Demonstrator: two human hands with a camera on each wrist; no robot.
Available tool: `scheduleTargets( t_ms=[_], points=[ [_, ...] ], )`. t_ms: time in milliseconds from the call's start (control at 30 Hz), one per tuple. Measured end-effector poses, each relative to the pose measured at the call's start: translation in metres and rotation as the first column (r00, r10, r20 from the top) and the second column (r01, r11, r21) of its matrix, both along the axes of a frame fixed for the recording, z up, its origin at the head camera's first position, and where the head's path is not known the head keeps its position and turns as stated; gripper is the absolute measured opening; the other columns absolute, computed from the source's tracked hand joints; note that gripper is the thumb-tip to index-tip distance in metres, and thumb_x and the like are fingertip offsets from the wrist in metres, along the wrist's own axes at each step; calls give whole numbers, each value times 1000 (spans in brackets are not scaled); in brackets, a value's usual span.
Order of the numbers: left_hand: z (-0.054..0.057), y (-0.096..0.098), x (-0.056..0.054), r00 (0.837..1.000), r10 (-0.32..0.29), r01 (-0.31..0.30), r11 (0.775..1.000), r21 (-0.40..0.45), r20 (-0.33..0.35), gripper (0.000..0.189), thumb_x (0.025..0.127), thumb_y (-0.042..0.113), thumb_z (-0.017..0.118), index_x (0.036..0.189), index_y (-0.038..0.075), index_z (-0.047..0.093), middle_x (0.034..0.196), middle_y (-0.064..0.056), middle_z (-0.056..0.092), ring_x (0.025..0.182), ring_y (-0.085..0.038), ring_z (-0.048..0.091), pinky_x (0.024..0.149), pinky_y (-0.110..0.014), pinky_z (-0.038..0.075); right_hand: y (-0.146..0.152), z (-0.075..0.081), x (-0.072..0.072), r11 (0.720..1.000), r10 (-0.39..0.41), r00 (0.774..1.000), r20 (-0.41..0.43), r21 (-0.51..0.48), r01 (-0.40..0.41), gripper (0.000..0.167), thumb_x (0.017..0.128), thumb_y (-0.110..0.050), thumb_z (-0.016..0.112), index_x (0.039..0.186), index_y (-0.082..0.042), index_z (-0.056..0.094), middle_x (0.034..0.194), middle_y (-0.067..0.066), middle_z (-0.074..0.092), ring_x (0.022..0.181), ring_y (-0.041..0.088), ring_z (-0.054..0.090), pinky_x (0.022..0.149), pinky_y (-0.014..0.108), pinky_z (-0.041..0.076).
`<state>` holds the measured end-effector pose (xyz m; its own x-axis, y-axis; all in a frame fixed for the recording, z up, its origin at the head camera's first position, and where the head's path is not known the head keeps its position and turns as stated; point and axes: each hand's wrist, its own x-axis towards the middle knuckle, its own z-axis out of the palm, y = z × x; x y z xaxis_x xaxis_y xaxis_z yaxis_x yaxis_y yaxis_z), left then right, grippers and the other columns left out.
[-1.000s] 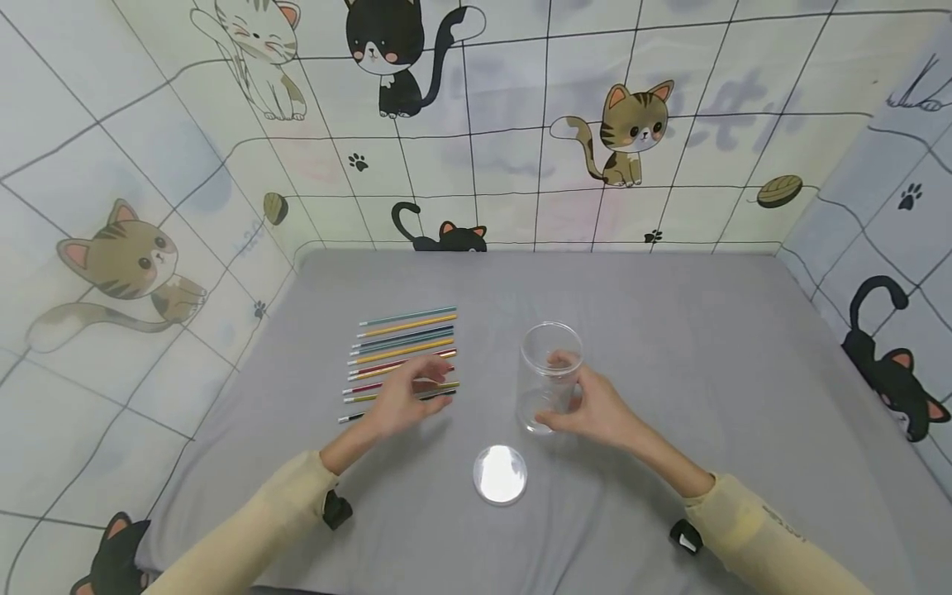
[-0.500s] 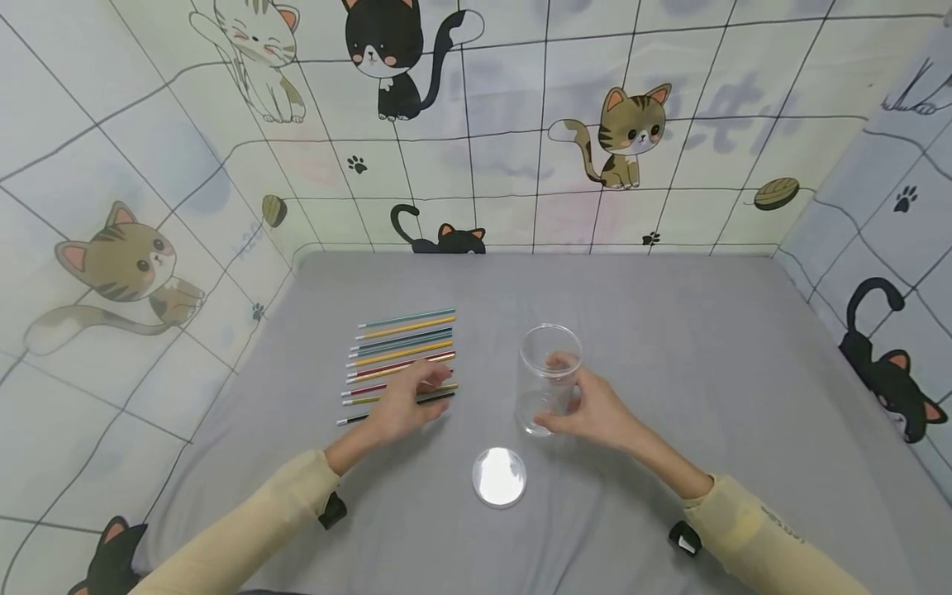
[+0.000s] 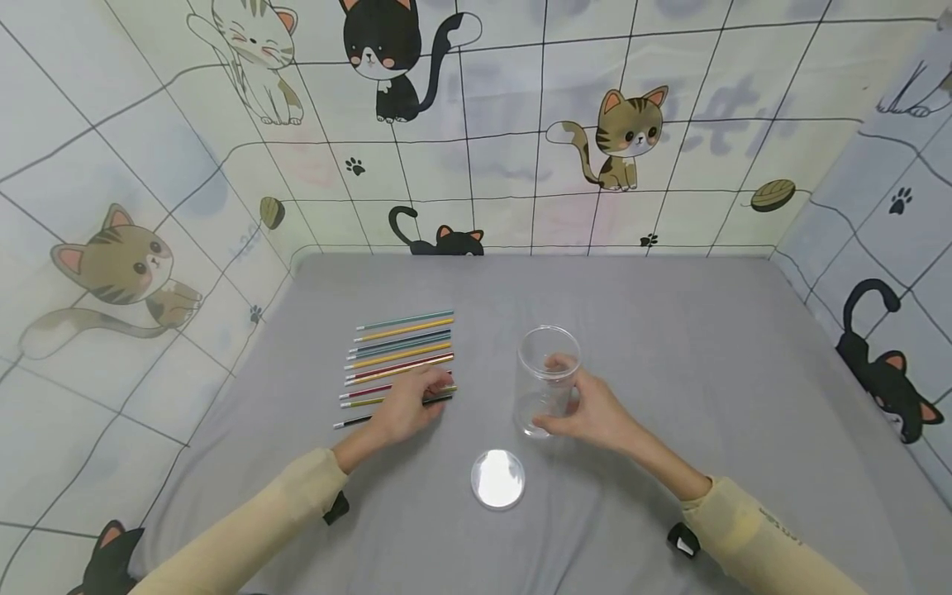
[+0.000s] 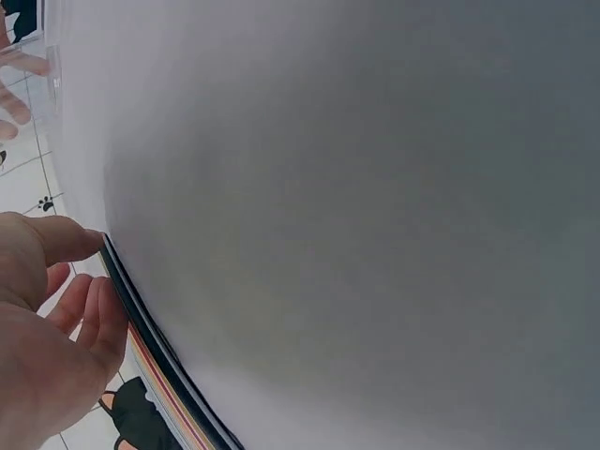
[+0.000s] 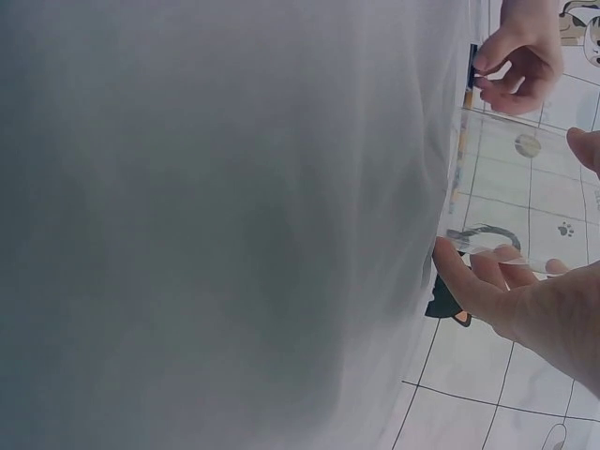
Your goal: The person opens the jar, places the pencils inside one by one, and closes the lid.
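A row of pencils [image 3: 402, 347] in several colours lies side by side on the grey cloth, left of centre. At its near edge, my left hand [image 3: 407, 406] has thumb and fingers closed about a black pencil [image 3: 355, 421], which still lies at the cloth. In the left wrist view the thumb touches the end of the black pencil and the other fingers curve along its far side. My right hand [image 3: 595, 411] grips the side of a clear cylindrical jar [image 3: 537, 384], upright and uncovered, with the thumb low on its near side.
A round, shiny lid [image 3: 497, 479] lies flat on the grey cloth [image 3: 669, 330] in front of the jar. Cat-printed fabric walls [image 3: 506, 107] enclose the table at the back and both sides.
My left hand has lowered slightly, and its thumb and fingers have drawn together at the black pencil. The right hand and the jar stay in place.
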<state>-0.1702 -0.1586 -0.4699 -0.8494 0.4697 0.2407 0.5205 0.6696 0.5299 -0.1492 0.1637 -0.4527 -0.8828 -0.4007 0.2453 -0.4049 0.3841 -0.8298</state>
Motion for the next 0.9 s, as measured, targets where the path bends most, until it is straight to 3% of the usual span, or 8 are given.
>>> scheduleTargets(
  t_ms=[333, 567, 667, 900],
  points=[
    [0, 7, -2, 999, -40, 37, 995, -96, -27, 28, 78, -7, 77, 102, 5, 71, 95, -2, 64, 84, -16, 60, 73, -31, 53, 0, 0, 0, 1000, 7, 1000, 9, -8, -7, 74, 72, -12, 89, 132, -5, 47, 131, 14, 57, 106, 29, 58, 70, 35, 58],
    [3, 8, -1, 998, -67, 65, 989, -130, -12, 28, 78, -12, 72, 101, 3, 72, 90, -4, 65, 80, -15, 61, 69, -27, 53, -1, 0, 0, 1000, 4, 1000, 2, -4, -4, 73, 72, -12, 88, 132, -3, 48, 131, 16, 57, 106, 29, 58, 70, 41, 58],
    [10, 7, -1, 996, -87, 85, 989, -122, -13, 27, 77, -13, 70, 99, 2, 73, 91, -4, 65, 81, -16, 62, 69, -27, 53, -1, 1, 1, 1000, 6, 1000, 8, -9, -6, 73, 72, -12, 88, 132, -3, 48, 132, 16, 57, 106, 29, 58, 70, 39, 58],
    [38, 7, -2, 994, -107, 106, 994, -27, -29, 22, 79, -11, 69, 98, -2, 75, 92, -8, 67, 79, -17, 61, 68, -27, 53, -1, 1, 0, 1000, -1, 1000, -3, -6, 1, 74, 71, -12, 88, 132, -3, 48, 132, 15, 58, 106, 28, 59, 69, 40, 58]
  ],
)
